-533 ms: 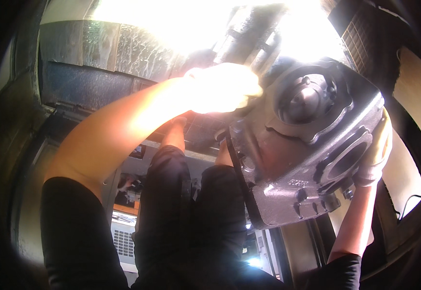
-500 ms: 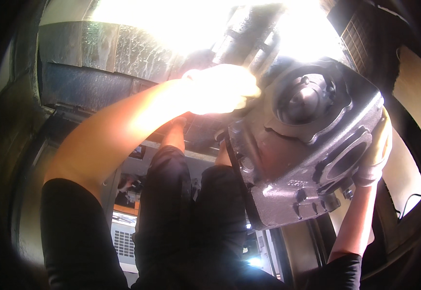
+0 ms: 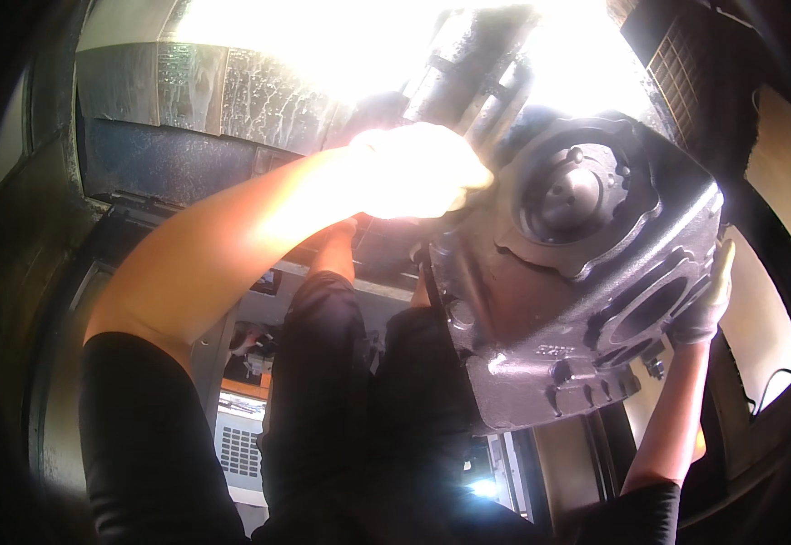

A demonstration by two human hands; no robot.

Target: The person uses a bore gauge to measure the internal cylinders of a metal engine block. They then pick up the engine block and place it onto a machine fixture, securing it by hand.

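Observation:
A large dark metal casting, like a gearbox housing, fills the right of centre. A round opening with a metal hub inside sits in its upper part, and a second opening is lower right. My left hand, in a pale glove washed out by glare, is closed beside the casting's upper left edge; what its fingers hold is hidden. My right hand, also gloved, lies along the casting's right side. One of its fingers stretches upward; the others are partly behind the metal.
Wet metal panels stand at the upper left under a strong glare. Metal bars run above the casting. A pale panel with a dark cable is at the right. Below, beside my legs, is a vented grey box.
My right hand has slid down the casting's side, and one finger now points up off the edge. My left hand stays almost in place. The view has shifted slightly.

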